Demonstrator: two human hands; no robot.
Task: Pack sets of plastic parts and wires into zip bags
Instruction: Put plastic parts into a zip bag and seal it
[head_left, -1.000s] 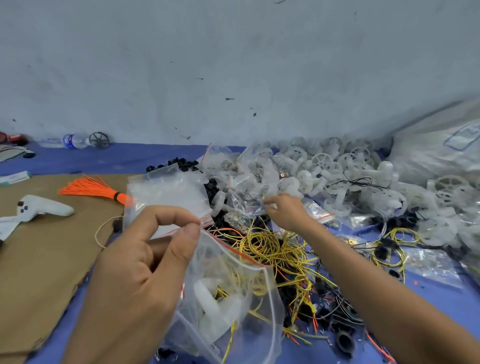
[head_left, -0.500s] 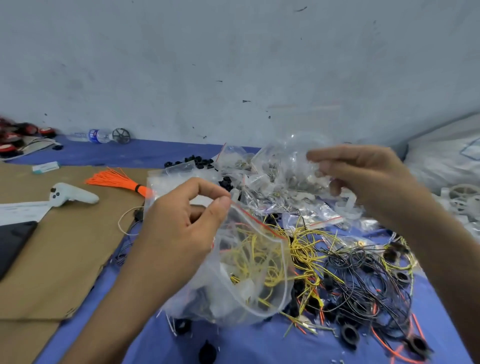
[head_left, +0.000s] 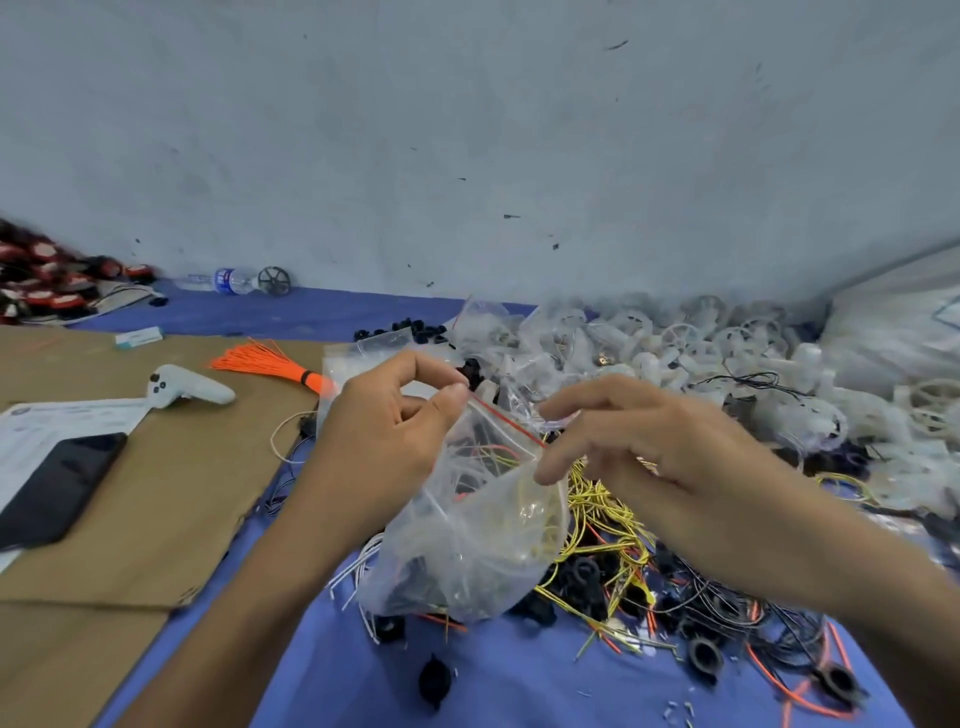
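Pinching one zip bag by its red-striped rim was the left hand; the right hand hovered at its mouth, fingers loosely spread.

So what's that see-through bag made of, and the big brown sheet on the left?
The zip bag looks like thin, glossy clear plastic: yellow wires show through it, and it crinkles and catches light. The left hand pinches its top. The brown sheet looks like cardboard, matte and stiff, with a raw bent edge, though its inside layers aren't visible.
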